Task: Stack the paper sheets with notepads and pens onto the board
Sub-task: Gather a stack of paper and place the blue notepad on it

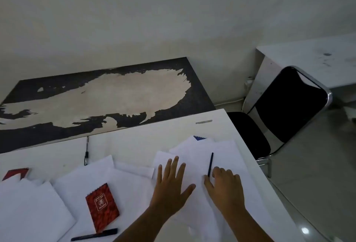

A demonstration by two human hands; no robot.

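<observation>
Head view looks down at a white tabletop (173, 126) with paper sheets (192, 164) spread over its near part. Both bare hands lie on the pile of sheets at the right. Left hand (171, 182) is flat on the paper, its grip wide, fingers spread, holding nothing. Right hand (225, 186) rests just beside it with fingers curled down. Its fingertips touch the near end of a dark pen (210, 164) that lies on the sheets and points away to the far side. Whether this grip holds the pen, one cannot tell.

A blue notepad (199, 137) peeks out from under the far edge of the same pile. Near the left hand, a red notepad (102, 207) lies on more sheets, and a second dark pen (94, 234) lies just near it. Another red notepad (16, 173) sits at the far left, partly under paper. A third pen (86, 151) lies on the bare tabletop, close to the board.

Dark board (107, 97), with a big pale worn patch, lies beyond the tabletop by the wall. A black chair (285, 103) stands to the right.
</observation>
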